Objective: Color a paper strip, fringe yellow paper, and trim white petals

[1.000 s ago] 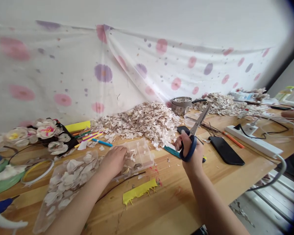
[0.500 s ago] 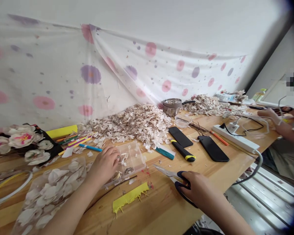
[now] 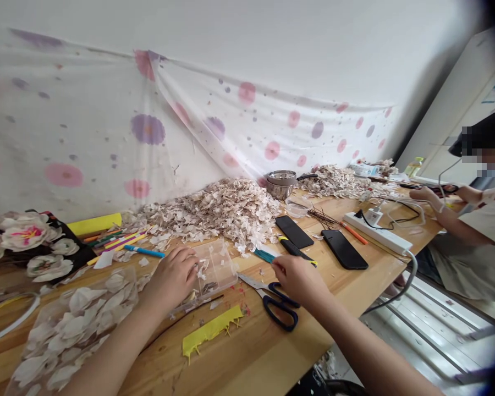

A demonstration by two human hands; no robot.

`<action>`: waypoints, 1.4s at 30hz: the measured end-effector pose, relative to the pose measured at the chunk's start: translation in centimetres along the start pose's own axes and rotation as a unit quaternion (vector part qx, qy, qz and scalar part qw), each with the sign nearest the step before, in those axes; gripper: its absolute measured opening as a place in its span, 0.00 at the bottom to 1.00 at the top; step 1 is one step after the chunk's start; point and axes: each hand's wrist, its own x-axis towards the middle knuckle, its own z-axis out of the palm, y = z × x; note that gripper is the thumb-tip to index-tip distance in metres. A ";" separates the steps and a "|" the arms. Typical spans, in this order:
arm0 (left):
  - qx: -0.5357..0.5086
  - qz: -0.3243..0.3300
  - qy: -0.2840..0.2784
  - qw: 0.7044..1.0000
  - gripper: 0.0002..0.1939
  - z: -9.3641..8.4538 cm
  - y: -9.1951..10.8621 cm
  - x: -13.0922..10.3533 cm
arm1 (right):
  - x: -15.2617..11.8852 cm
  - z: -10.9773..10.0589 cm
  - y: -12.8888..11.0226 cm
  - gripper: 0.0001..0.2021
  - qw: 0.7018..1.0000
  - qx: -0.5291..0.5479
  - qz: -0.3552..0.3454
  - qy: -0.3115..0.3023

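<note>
Over the left part of a clear plastic compartment box (image 3: 220, 269) rests my left hand (image 3: 176, 276), its fingers curled together. The fingertips sit above the box, and what they hold, if anything, is hidden. My right hand (image 3: 299, 279) is closed at the right end of a flat teal strip (image 3: 264, 254), which lies on the table partly covered by the fingers. Dark-handled scissors (image 3: 268, 291) lie just under and left of my right wrist, blades pointing to the box. A yellow strip with a fringed edge (image 3: 212, 330) lies in front of the box.
Behind the box rises a heap of pale petals (image 3: 231, 214). Two black phones (image 3: 344, 249), a yellow-black cutter (image 3: 297, 250) and a power strip (image 3: 379, 234) lie to the right. Fabric flowers (image 3: 28, 234) stand at left. Another person's hands (image 3: 429, 195) work at far right.
My right hand has let go of the scissors, now lying on the table, and moved up to the teal strip. My left hand stays at the box. The view has shifted rightward.
</note>
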 end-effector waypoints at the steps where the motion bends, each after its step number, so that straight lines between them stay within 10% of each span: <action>1: -0.001 0.000 0.002 1.000 0.15 0.0 0.0 0.0 | 1.5 0.0 0.2 0.13 0.999 0.025 0.000 0.027; 11: -0.015 -0.009 0.011 1.000 0.13 -0.8 -0.1 0.3 | 12.2 2.9 1.5 0.08 0.995 0.087 0.033 0.035; 36: -0.066 -0.039 0.008 0.997 0.13 -0.4 0.3 0.2 | 12.6 4.4 2.9 0.21 0.977 0.127 -0.126 0.117; 42: -0.066 -0.039 -0.003 0.997 0.13 -1.0 0.7 0.4 | 12.9 4.7 2.8 0.08 0.964 0.186 -0.126 0.141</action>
